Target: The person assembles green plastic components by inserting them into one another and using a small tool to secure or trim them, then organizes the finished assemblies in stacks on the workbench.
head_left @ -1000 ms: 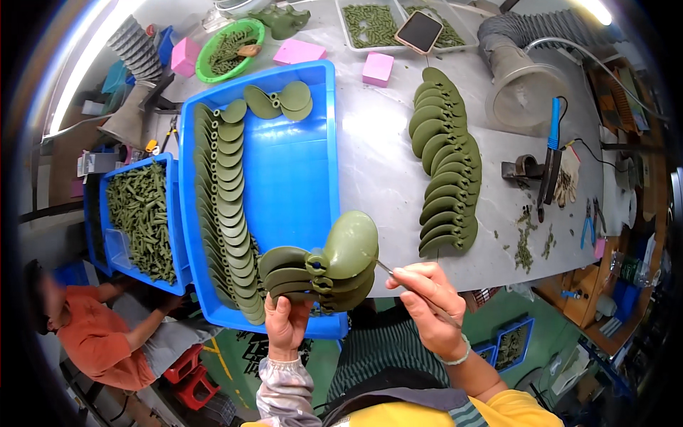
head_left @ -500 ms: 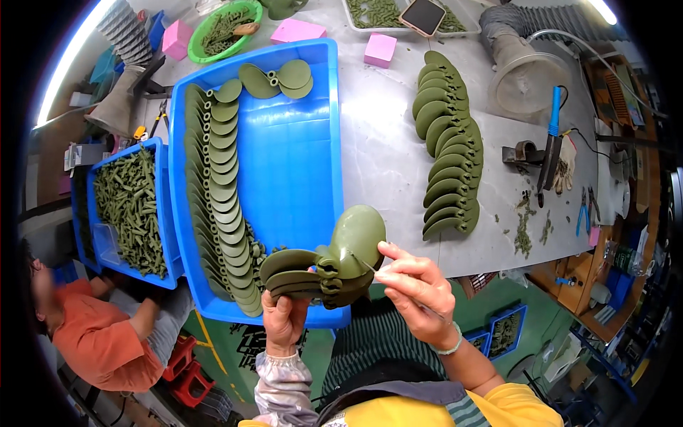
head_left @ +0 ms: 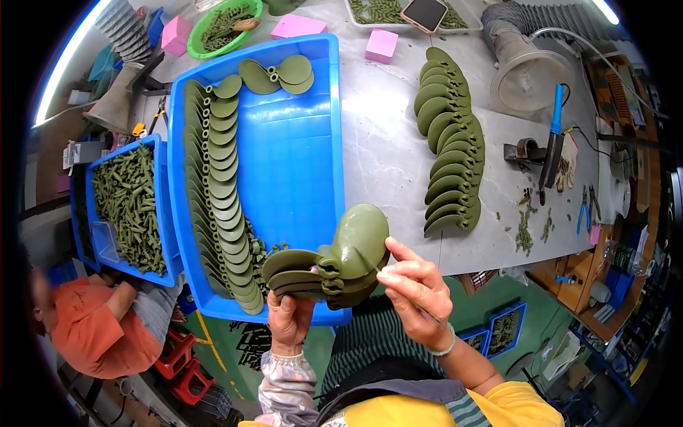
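My left hand (head_left: 288, 324) grips a small stack of olive-green two-bladed propellers (head_left: 361, 231) from below, over the near edge of the blue tray. Their blades fan out left and right of the notched hubs. My right hand (head_left: 418, 299) is closed in a pinch on a thin, pointed tool (head_left: 374, 266), whose tip lies by the topmost right-hand blade, close to the hub. Most of the tool's length is hidden by my fingers. Inside the blue tray (head_left: 295, 171), a long overlapping row of similar propellers (head_left: 224, 188) runs down the left side, with a few more at the top.
Another overlapping propeller row (head_left: 452, 153) lies on the grey table (head_left: 384, 142). Farther right are a suction hood (head_left: 530, 82), a blue-handled tool (head_left: 555, 135) and pliers (head_left: 583, 212). A co-worker in an orange shirt (head_left: 99, 327) sits at left beside a bin of green pieces (head_left: 128, 206).
The propeller stack and my hands have shifted very slightly, with both grips unchanged. At left, the co-worker's head and body have moved a little lower.
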`<state>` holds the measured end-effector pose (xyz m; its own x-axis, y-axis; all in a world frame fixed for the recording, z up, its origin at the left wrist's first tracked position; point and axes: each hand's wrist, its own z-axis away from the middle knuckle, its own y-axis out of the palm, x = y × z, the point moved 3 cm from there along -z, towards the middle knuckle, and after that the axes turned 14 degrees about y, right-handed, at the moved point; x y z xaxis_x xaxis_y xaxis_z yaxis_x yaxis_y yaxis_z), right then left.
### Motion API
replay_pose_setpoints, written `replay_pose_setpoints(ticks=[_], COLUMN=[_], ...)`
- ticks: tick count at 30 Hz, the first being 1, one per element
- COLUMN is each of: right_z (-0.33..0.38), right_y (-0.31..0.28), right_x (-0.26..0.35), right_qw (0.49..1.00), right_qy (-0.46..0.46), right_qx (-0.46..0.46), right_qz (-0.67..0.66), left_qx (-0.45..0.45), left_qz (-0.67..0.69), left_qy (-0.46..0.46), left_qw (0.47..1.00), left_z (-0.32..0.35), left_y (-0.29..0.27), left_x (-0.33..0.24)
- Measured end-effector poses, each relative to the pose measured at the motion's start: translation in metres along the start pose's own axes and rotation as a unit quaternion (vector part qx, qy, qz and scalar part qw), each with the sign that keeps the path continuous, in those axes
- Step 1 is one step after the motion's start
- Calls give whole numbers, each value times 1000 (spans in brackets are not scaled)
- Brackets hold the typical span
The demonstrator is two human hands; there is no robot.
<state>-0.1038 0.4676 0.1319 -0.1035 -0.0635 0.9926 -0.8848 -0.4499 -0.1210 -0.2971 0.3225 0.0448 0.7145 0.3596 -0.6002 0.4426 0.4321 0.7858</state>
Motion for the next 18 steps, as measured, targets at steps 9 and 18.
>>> replay_pose_setpoints(ticks=[9,18], right_z=[5,0], right_y=[-3,-17], right_x=[-5,-7], right_qw=[1000,999], right_qy=[-14,28], right_qx=[-8,1], right_qz=[7,-40], left_qx=[47,-10], left_qz=[-45,-56], left_qy=[-17,-37], left_qw=[998,998], left_z=[2,1], left_y=[7,18], left_x=[7,13])
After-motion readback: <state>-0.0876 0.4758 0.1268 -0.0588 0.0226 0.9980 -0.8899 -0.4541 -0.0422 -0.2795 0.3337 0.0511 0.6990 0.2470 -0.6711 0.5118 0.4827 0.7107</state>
